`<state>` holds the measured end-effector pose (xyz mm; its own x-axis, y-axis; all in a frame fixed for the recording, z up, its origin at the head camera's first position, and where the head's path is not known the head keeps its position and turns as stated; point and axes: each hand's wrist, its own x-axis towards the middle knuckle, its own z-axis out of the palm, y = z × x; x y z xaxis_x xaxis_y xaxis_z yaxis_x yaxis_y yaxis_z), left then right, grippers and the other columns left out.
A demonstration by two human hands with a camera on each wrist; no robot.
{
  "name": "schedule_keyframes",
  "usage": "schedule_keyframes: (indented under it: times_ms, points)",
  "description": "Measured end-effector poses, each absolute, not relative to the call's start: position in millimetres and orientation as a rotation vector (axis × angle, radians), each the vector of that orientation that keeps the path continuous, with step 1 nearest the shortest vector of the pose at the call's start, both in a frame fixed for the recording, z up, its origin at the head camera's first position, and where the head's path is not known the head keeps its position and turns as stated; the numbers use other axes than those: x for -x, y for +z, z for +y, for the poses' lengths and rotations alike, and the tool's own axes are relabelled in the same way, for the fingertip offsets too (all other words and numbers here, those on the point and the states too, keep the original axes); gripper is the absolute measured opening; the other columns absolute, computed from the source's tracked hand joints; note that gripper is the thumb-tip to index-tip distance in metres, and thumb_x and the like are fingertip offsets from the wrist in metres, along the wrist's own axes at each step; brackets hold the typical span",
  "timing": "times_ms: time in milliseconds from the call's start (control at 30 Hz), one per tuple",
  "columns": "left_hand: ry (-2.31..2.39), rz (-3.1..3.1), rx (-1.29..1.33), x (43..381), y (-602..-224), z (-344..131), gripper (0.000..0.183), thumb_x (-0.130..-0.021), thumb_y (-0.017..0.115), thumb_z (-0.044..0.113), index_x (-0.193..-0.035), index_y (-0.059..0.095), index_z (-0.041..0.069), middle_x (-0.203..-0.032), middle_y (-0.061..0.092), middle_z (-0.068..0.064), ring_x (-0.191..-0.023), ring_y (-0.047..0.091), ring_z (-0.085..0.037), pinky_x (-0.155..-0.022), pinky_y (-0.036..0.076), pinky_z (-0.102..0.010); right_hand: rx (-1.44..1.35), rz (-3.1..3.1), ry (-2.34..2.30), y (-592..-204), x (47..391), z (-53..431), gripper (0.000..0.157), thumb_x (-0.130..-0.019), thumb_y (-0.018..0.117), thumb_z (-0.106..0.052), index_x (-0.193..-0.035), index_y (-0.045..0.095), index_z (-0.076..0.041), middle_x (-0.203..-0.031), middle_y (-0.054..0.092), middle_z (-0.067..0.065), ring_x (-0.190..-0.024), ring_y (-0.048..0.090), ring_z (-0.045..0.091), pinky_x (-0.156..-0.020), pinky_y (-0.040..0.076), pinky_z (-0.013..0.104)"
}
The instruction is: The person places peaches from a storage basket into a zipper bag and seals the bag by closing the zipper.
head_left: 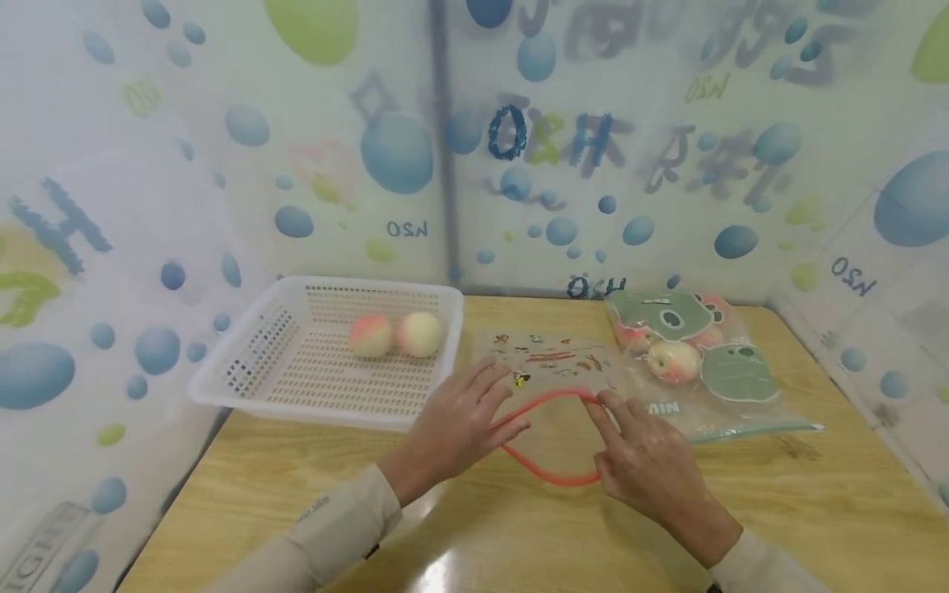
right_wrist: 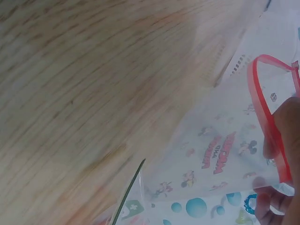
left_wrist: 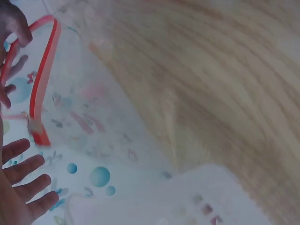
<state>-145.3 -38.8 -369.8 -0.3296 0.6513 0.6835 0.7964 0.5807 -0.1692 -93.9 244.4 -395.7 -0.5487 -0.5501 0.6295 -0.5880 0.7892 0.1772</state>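
Note:
A clear zip bag (head_left: 552, 362) with cartoon prints and a red zip edge lies on the table, its mouth spread into a loop. My right hand (head_left: 652, 465) pinches the red edge on the right side; in the right wrist view the strip runs between thumb (right_wrist: 287, 123) and fingers. At the left end of the mouth is my left hand (head_left: 460, 424), its thumb at the red edge. The left wrist view shows that hand's fingers (left_wrist: 30, 166) straight and spread beside the zip end. Its thumb is hidden there.
Left of the bag, a white plastic basket (head_left: 245, 362) holds two peaches (head_left: 371, 336). To the right lies a second clear zip bag (head_left: 712, 412), frog-printed with a teal zip, with several peaches (head_left: 673, 362) inside. Patterned curtains (head_left: 511, 239) surround the wooden table (head_left: 838, 511).

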Motion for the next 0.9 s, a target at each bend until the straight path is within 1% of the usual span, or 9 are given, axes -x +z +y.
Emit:
schedule_keyframes:
  times_ms: [100,200,267,333,400,500,600,700,900]
  points:
    - [-0.272,-2.141,1.149,149,-363,-48,0.047,-0.100,0.056,0.050,-0.104,0.068,0.005,-0.125,0.066,-0.015,-0.122,0.059,-0.035,-0.104,0.047,-0.046,-0.861,-2.294,0.066,-397,94,243,0.057,-0.089,0.031,-0.025,-0.125,0.063,0.005,-0.120,0.062,0.021,-0.077,0.054,0.031,-0.044,0.046,0.035]
    - [-0.292,-2.207,1.133,157,-356,-60,0.049,-0.105,0.040,0.044,-0.108,0.067,0.004,-0.128,0.064,-0.017,-0.123,0.058,-0.036,-0.107,0.044,-0.046,-0.870,-2.299,0.059,-397,95,242,0.058,-0.090,0.030,-0.025,-0.126,0.063,0.006,-0.120,0.062,0.021,-0.076,0.054,0.030,-0.044,0.045,0.034]
    - [-0.283,-2.252,1.121,164,-351,-70,0.045,-0.104,0.038,0.035,-0.112,0.067,0.001,-0.127,0.064,-0.018,-0.123,0.057,-0.037,-0.109,0.042,-0.045,-0.867,-2.299,0.057,-398,95,242,0.058,-0.089,0.031,-0.025,-0.127,0.063,0.005,-0.121,0.062,0.021,-0.075,0.053,0.030,-0.043,0.043,0.033]
    - [-0.251,-2.301,1.101,172,-347,-79,0.039,-0.102,0.040,0.026,-0.114,0.066,-0.001,-0.126,0.064,-0.019,-0.124,0.056,-0.038,-0.109,0.041,-0.045,-0.870,-2.301,0.060,-398,95,241,0.057,-0.086,0.035,-0.024,-0.128,0.062,0.004,-0.123,0.061,0.020,-0.075,0.053,0.029,-0.043,0.042,0.032]
    - [-0.211,-2.351,1.080,178,-343,-89,0.031,-0.099,0.048,0.017,-0.116,0.065,-0.003,-0.126,0.064,-0.021,-0.123,0.056,-0.039,-0.109,0.041,-0.045,-0.875,-2.298,0.064,-398,95,241,0.057,-0.084,0.037,-0.023,-0.129,0.061,0.003,-0.125,0.061,0.020,-0.076,0.054,0.030,-0.043,0.042,0.032]
    - [-0.144,-2.433,1.042,189,-339,-100,0.028,-0.095,0.058,0.009,-0.118,0.063,-0.005,-0.126,0.063,-0.023,-0.122,0.056,-0.040,-0.109,0.041,-0.046,-0.886,-2.285,0.063,-398,96,242,0.057,-0.085,0.036,-0.023,-0.129,0.061,0.001,-0.128,0.061,0.019,-0.077,0.056,0.030,-0.043,0.043,0.032]
    - [-0.111,-2.559,0.979,201,-337,-109,0.037,-0.092,0.066,0.011,-0.124,0.059,-0.007,-0.129,0.060,-0.024,-0.124,0.054,-0.040,-0.105,0.045,-0.049,-0.897,-2.254,0.064,-398,97,242,0.056,-0.088,0.032,-0.023,-0.128,0.063,0.001,-0.129,0.062,0.018,-0.075,0.057,0.029,-0.042,0.042,0.032]
    - [-0.183,-2.740,0.887,214,-336,-117,0.049,-0.092,0.070,0.017,-0.131,0.055,-0.008,-0.132,0.057,-0.025,-0.128,0.050,-0.041,-0.104,0.045,-0.052,-0.908,-2.226,0.072,-398,98,242,0.055,-0.088,0.033,-0.022,-0.126,0.065,0.000,-0.130,0.064,0.016,-0.073,0.055,0.027,-0.041,0.038,0.029]
    - [-0.373,-3.007,0.749,243,-339,-129,0.065,-0.090,0.074,0.021,-0.141,0.046,-0.008,-0.141,0.050,-0.028,-0.134,0.042,-0.047,-0.111,0.034,-0.057,-0.933,-2.215,0.097,-400,97,243,0.054,-0.089,0.035,-0.023,-0.126,0.067,-0.003,-0.130,0.065,0.016,-0.072,0.056,0.027,-0.043,0.041,0.031]
